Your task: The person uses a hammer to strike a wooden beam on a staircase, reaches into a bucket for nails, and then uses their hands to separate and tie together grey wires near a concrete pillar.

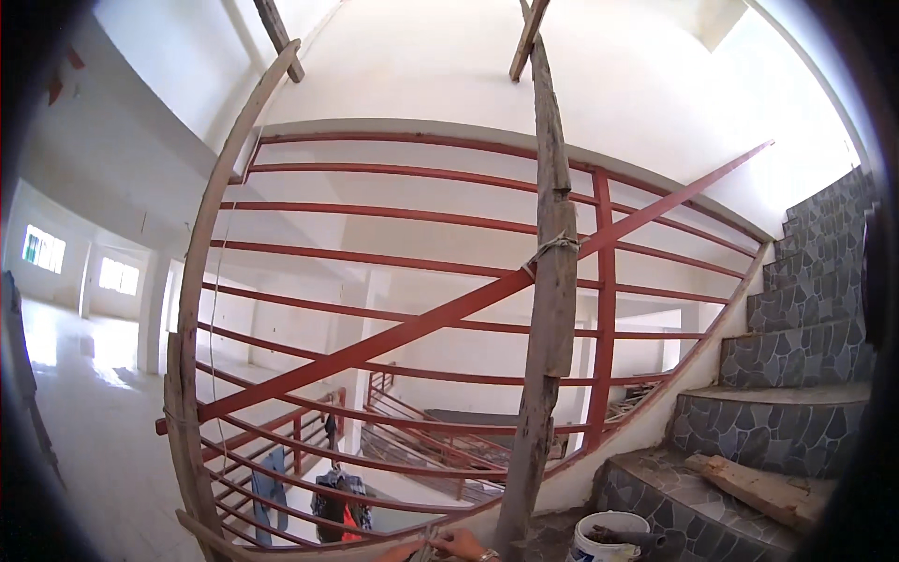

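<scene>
At the lower edge, my right hand shows only in part, its fingers bent and closed around something small I cannot make out. A sliver of what looks like my left hand lies just left of it, its fingers hidden. Both are close to the foot of a red metal railing. Just right of my right hand rises a rough wooden post. A red diagonal bar crosses the railing and is bound to this post with string.
A white bucket with a dark tube-like item stands at lower right. A wooden plank lies on the stone-patterned stairs. Another wooden pole leans at left. Clothes hang beyond the railing, over a lower level.
</scene>
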Action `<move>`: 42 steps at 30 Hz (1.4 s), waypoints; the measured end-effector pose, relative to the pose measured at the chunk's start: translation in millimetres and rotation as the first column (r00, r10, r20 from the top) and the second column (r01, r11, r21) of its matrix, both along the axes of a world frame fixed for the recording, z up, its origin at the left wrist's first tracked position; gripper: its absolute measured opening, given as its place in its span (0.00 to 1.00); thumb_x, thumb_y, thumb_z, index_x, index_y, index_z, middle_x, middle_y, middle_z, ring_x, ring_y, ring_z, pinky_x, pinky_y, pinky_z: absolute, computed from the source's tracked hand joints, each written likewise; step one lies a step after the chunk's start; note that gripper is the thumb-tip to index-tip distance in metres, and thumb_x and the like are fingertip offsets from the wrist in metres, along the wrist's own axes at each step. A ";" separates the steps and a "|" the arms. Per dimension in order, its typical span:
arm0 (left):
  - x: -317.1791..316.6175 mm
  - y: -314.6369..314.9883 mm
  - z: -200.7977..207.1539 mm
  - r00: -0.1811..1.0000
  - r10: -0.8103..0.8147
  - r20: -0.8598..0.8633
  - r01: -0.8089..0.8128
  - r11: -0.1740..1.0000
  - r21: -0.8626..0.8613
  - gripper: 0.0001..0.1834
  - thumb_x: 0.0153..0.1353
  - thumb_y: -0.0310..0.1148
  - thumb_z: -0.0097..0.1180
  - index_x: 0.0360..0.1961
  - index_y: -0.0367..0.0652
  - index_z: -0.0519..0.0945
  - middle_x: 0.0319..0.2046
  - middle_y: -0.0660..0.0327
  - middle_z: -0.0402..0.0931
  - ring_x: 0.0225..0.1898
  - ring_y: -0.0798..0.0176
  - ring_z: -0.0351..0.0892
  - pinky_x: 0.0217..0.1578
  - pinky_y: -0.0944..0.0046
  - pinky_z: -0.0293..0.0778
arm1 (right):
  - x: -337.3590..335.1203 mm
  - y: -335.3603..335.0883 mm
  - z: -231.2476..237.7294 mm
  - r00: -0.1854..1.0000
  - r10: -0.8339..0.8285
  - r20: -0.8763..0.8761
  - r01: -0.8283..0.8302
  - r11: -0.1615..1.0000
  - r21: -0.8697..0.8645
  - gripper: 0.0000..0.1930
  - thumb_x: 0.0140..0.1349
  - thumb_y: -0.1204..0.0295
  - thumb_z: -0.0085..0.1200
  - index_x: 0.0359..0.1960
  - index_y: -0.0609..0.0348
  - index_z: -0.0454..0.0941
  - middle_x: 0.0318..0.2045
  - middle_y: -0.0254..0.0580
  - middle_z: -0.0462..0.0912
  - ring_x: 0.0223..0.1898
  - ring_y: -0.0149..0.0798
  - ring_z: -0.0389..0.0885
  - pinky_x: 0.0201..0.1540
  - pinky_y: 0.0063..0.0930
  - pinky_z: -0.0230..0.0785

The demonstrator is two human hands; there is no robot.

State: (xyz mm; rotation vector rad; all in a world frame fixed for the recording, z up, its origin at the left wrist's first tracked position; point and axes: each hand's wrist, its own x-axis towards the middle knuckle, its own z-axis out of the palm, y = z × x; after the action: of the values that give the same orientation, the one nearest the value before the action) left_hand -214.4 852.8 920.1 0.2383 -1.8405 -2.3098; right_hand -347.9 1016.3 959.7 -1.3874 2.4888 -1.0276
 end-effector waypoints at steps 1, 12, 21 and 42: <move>4.2 -4.6 1.8 1.000 0.006 0.012 -0.006 0.999 -0.034 0.24 0.70 0.50 0.50 0.54 0.43 0.80 0.51 0.61 0.79 0.52 0.62 0.76 0.55 0.58 0.70 | -0.3 -2.8 0.0 1.000 -0.011 -0.009 0.010 1.000 -0.018 0.24 0.61 0.48 0.56 0.36 0.61 0.84 0.33 0.55 0.85 0.36 0.55 0.84 0.42 0.44 0.74; 32.4 -63.6 -50.0 0.992 0.054 0.112 -0.012 0.938 -0.347 0.25 0.71 0.51 0.49 0.54 0.41 0.80 0.51 0.60 0.80 0.52 0.62 0.76 0.55 0.59 0.70 | 29.3 -93.3 -121.2 0.985 -0.124 -0.119 0.107 0.984 -0.139 0.24 0.62 0.48 0.56 0.36 0.61 0.83 0.33 0.56 0.85 0.36 0.56 0.84 0.41 0.44 0.73; 16.0 -67.3 -80.0 0.995 -0.029 0.092 0.075 0.829 -0.554 0.27 0.71 0.53 0.49 0.57 0.41 0.79 0.50 0.57 0.81 0.51 0.62 0.79 0.55 0.61 0.71 | 81.7 -43.1 -79.5 0.991 -0.093 0.100 0.117 0.957 -0.267 0.18 0.61 0.55 0.59 0.34 0.61 0.82 0.31 0.55 0.84 0.37 0.54 0.83 0.41 0.44 0.73; 41.4 25.6 -80.0 0.954 -0.246 0.169 0.287 0.602 -0.745 0.23 0.65 0.40 0.59 0.57 0.37 0.76 0.43 0.60 0.81 0.45 0.67 0.78 0.47 0.64 0.73 | 145.9 38.3 -139.9 0.839 -0.487 0.241 0.539 0.802 -0.258 0.11 0.58 0.69 0.61 0.35 0.65 0.77 0.33 0.55 0.81 0.36 0.59 0.80 0.41 0.42 0.72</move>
State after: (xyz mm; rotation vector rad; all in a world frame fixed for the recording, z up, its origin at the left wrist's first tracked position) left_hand -173.0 878.3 840.2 -0.1245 -2.8404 -1.4156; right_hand -202.0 1054.6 819.8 -0.6182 2.7210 -1.6299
